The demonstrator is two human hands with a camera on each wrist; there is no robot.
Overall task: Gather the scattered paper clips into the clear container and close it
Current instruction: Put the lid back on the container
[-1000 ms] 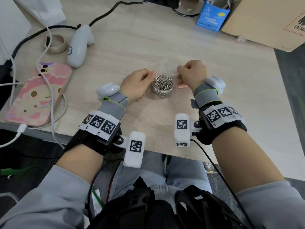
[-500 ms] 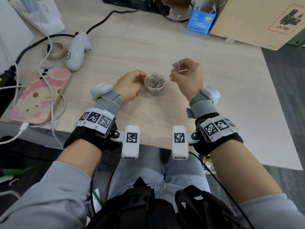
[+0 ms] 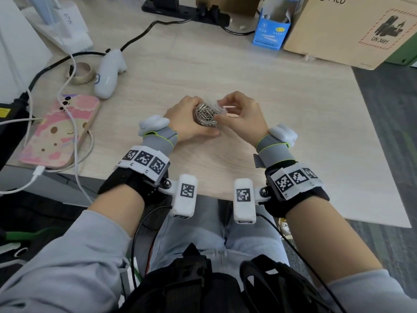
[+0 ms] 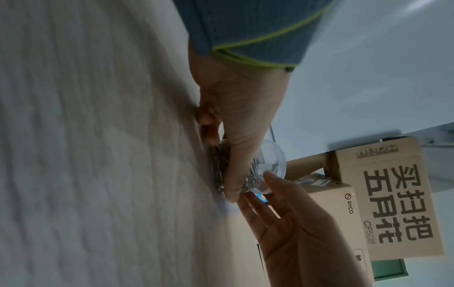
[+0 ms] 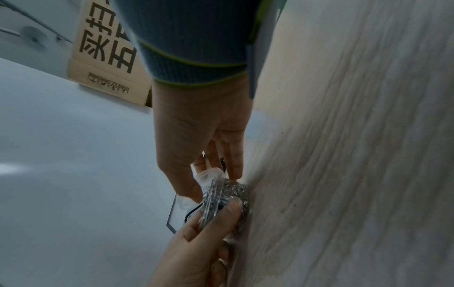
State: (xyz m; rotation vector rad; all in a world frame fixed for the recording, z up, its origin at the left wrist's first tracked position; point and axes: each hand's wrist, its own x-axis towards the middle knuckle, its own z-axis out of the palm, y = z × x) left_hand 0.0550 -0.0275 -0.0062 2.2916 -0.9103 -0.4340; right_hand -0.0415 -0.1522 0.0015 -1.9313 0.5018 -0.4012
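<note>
A small round clear container, packed with silver paper clips, stands on the wooden table. My left hand grips it from the left, thumb at the near side. My right hand pinches the clear lid and holds it tilted over the container's right rim. The left wrist view shows the lid just above the clips, with the right hand's fingers at its edge. In the right wrist view the lid leans against the clip-filled container.
A pink phone on a white cable, a white controller and a tape roll lie to the left. A blue box and a cardboard box stand at the back. The table's near edge is close.
My right hand rose from the table with the lid and has come left over the container. The left hand has kept its hold on the container.
</note>
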